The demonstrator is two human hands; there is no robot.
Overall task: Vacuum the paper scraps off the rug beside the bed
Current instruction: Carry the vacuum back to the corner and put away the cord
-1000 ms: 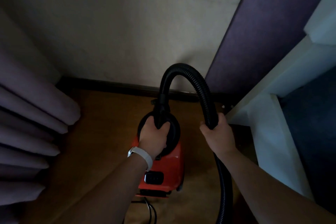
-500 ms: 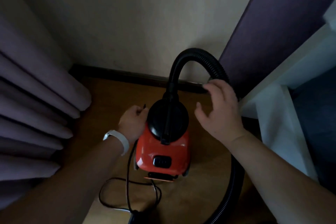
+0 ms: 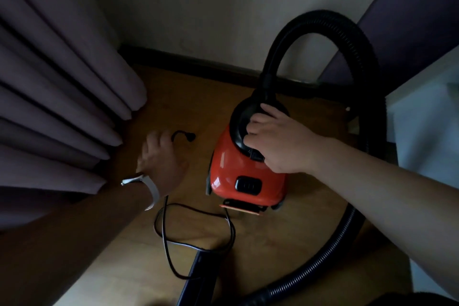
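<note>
A black cord [image 3: 196, 228] loops on the wood floor [image 3: 285, 251] nearest the camera. Beyond it, the left hand [image 3: 161, 159] grips the cord near its plug [image 3: 190, 137]. The right hand [image 3: 278, 141] is wrapped around the red vacuum's [image 3: 238, 169] black handle. The hose [image 3: 320, 20] arches behind, toward the wall [image 3: 198, 7], curtain [image 3: 57, 82] at left.

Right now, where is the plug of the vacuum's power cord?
In the head view the plug hangs at the left hand, above the wooden floor, between the curtain and the red vacuum cleaner.
</note>
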